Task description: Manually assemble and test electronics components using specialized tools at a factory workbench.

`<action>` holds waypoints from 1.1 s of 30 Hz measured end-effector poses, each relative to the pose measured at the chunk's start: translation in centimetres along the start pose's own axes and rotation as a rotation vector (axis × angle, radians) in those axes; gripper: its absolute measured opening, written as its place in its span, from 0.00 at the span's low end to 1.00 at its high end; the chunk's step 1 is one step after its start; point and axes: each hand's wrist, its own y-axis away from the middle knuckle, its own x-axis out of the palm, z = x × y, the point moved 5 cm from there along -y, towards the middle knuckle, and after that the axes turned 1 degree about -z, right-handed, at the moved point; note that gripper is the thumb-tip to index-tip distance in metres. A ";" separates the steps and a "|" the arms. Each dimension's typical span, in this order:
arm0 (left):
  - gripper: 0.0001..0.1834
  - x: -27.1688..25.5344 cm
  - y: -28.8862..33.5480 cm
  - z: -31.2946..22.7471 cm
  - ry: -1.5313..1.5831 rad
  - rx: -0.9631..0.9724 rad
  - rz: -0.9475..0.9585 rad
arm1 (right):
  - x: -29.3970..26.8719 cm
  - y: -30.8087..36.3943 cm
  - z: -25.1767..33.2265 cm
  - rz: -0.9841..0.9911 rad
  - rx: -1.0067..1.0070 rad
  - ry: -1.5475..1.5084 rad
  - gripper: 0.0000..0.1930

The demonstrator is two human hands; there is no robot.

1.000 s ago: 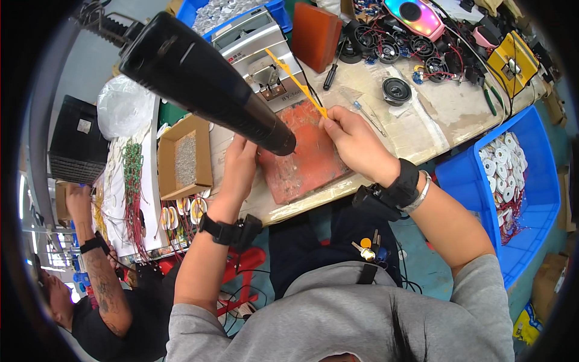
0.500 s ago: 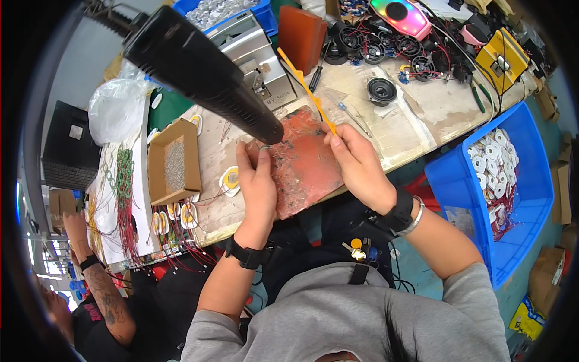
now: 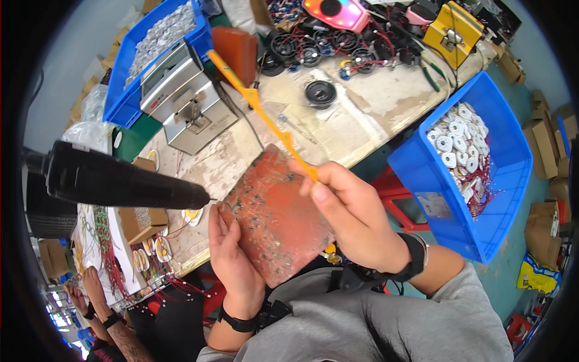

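The pad is rust-red, flecked with dark and grey spots. The stick is bright orange-yellow. The tool is matt black. The desk is pale beige with brown stains. Both bins, and, are vivid blue; the right one carries white rings with red wires. The machine is silver-grey. The block is red-brown, the speaker black, and the box yellow.

Bright even daylight, soft shadows, strong fisheye bending, black vignette corners, slightly blurred edges
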 end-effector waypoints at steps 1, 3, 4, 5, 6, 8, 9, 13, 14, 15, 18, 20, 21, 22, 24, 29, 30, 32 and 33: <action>0.30 1.4 0.5 0.2 -0.021 -0.024 0.044 | -0.9 0.6 0.1 0.007 0.059 -0.049 0.09; 0.30 4.0 1.1 1.2 -0.025 -0.065 0.124 | -3.4 1.4 0.9 -0.055 0.058 0.011 0.10; 0.31 5.4 1.3 1.7 0.017 -0.107 0.159 | -4.8 1.7 1.1 -0.112 0.042 0.004 0.09; 0.32 7.1 1.1 2.4 0.060 -0.143 0.192 | -6.4 1.7 1.1 -0.163 0.021 -0.005 0.09; 0.31 8.9 0.9 2.9 0.079 -0.130 0.249 | -8.1 1.8 1.1 -0.217 -0.010 -0.028 0.09; 0.30 12.8 -0.9 4.5 0.080 -0.093 0.355 | -11.0 1.0 1.2 -0.325 -0.058 -0.073 0.08; 0.30 14.5 -2.3 5.4 0.061 -0.076 0.407 | -12.1 0.3 1.3 -0.384 -0.072 -0.093 0.08; 0.31 21.1 -7.0 8.3 -0.020 0.019 0.512 | -18.4 -3.4 -0.6 -0.499 -0.145 -0.163 0.08; 0.32 22.0 -7.7 8.9 -0.066 0.037 0.547 | -19.3 -4.1 -1.5 -0.498 -0.155 -0.160 0.08; 0.32 22.5 -8.3 9.7 -0.062 0.039 0.548 | -20.1 -4.8 -2.7 -0.504 -0.143 -0.149 0.08; 0.30 22.8 -9.6 10.3 -0.338 0.315 0.422 | -20.8 -5.6 -5.4 -0.520 -0.127 -0.169 0.08; 0.29 23.0 -9.9 10.6 -0.294 0.307 0.407 | -21.1 -5.8 -6.2 -0.533 -0.118 -0.205 0.08; 0.27 23.0 -9.8 10.5 -0.252 0.298 0.395 | -21.4 -5.8 -6.2 -0.566 -0.119 -0.199 0.08; 0.27 23.0 -9.4 10.5 -0.257 0.294 0.392 | -21.7 -5.8 -6.1 -0.598 -0.121 -0.193 0.08; 0.20 22.7 -8.8 11.0 0.186 -0.011 0.287 | -22.0 -5.7 -6.0 -0.671 -0.114 -0.172 0.07; 0.12 22.2 -7.2 11.0 0.504 -0.137 0.167 | -22.6 -4.4 -5.9 -0.743 -0.127 -0.169 0.07; 0.12 22.3 -7.1 11.6 0.514 -0.175 0.167 | -22.5 -4.1 -5.8 -0.761 -0.140 -0.181 0.07; 0.11 22.5 -7.4 12.8 0.567 -0.229 0.191 | -22.2 -3.9 -5.6 -0.787 -0.159 -0.155 0.08; 0.11 22.4 -8.1 13.3 0.571 -0.232 0.190 | -22.2 -3.5 -5.4 -0.833 -0.179 -0.127 0.08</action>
